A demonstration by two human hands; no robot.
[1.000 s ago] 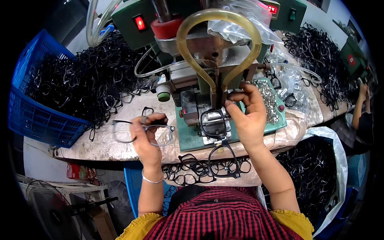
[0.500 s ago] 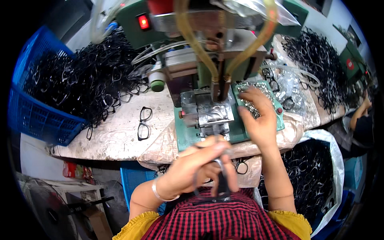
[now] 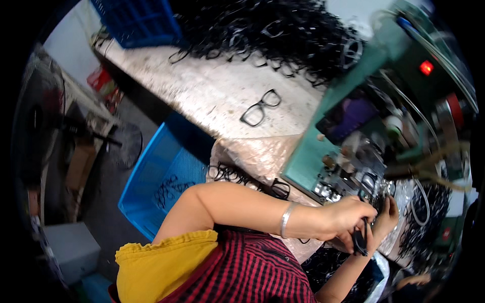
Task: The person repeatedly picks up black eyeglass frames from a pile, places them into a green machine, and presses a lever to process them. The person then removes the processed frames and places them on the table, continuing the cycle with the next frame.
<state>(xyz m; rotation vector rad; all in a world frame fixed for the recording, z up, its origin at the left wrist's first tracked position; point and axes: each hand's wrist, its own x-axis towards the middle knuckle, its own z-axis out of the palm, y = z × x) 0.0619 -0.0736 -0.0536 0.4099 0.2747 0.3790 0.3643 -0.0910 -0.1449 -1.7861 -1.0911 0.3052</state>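
Note:
My left hand (image 3: pixel 351 222), with a silver bangle at its wrist, is closed on a black eyeglass frame (image 3: pixel 359 240) that hangs below its fingers. Partly behind it, my right hand (image 3: pixel 387 218) has its fingers stretched up beside the machine's metal work area; I see nothing held in it. The green bench machine (image 3: pixel 303 159), with its shiny metal fixture (image 3: pixel 361 174), stands just beyond both hands. The small-parts tray is mostly hidden by my hands and blur.
One black eyeglass frame (image 3: pixel 261 107) lies on the worn pale tabletop (image 3: pixel 202 91). Behind it is a big heap of dark frames (image 3: pixel 283 30) beside a blue crate (image 3: pixel 139 22). A blue basket (image 3: pixel 146 187) with several frames stands below the table edge. More frames fill a bag (image 3: pixel 328 267) under my right arm.
The view has swung left and tilted, so the machine now appears at the right. My hands have come close together. The eyeglass frame remains in my left hand.

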